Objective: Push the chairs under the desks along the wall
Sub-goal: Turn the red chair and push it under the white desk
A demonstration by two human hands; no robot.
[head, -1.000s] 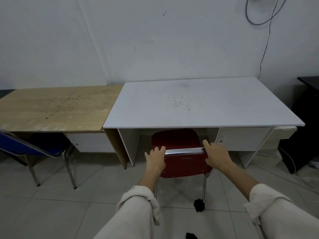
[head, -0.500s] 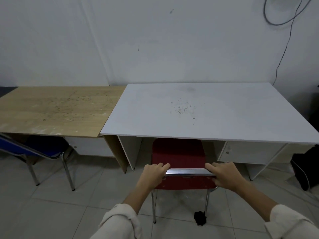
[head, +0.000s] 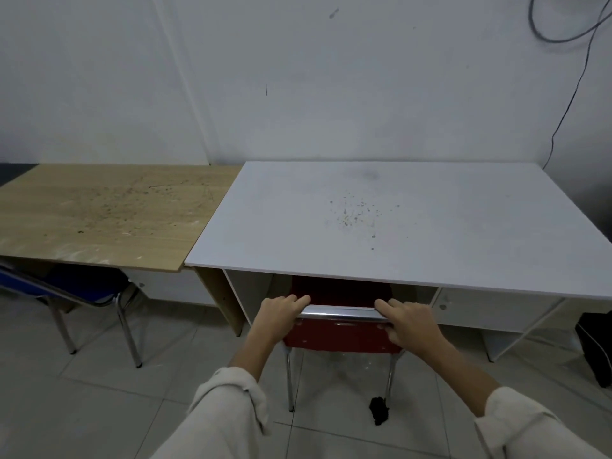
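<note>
— Where does the job stand?
— Left hand [head: 280, 312] and right hand [head: 408, 321] both grip the chrome top rail of the red padded chair [head: 341, 336], its seat mostly under the white laminate surface [head: 397, 223].
— What's left?
— At far left, the blue chrome-legged chair [head: 79, 289] sits only partly under the wooden surface [head: 106, 210].

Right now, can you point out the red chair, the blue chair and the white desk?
red chair [head: 341, 339], head view, on its red backrest.
blue chair [head: 82, 283], head view, on its dark blue seat.
white desk [head: 430, 226], head view, on its bare top.
</note>
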